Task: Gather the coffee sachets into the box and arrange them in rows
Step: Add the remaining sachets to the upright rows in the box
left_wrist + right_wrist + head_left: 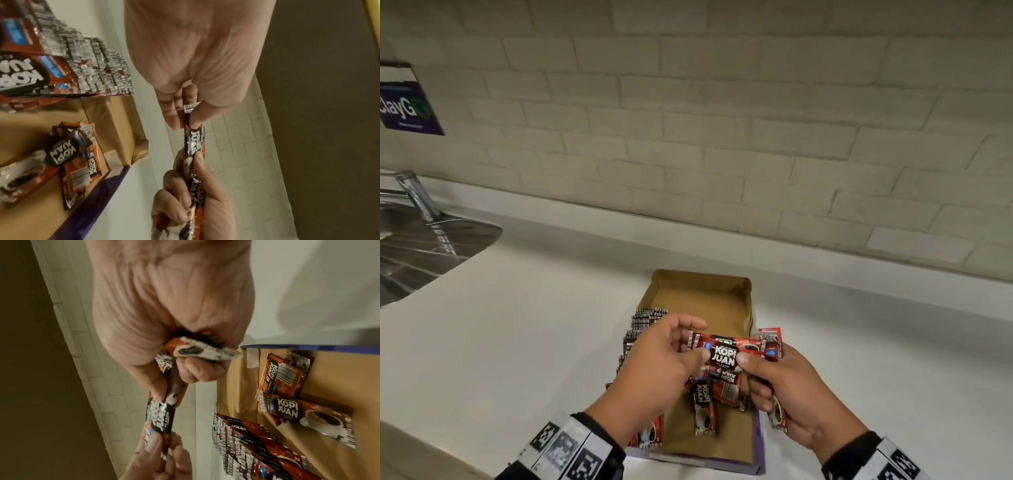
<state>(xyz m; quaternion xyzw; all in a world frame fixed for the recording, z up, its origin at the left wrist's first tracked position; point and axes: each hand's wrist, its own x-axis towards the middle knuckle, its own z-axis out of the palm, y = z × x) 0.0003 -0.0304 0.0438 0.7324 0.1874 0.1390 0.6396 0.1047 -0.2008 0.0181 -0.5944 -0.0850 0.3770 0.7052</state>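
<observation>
An open cardboard box [700,291] with a purple outer edge lies on the white counter. A tight row of red Kopi Juan sachets [642,320] stands along its left wall, and a few loose sachets [703,407] lie on its floor. Both hands hold one sachet [726,353] flat above the box. My left hand [693,341] pinches its left end [192,108]. My right hand [751,368] pinches its right end [164,395] and also grips more sachets [770,342] in the curled fingers [197,369].
A steel sink [421,246] with a tap [414,195] sits at the far left of the counter [517,342]. A tiled wall [722,137] runs behind, with a purple sign [407,106] on it.
</observation>
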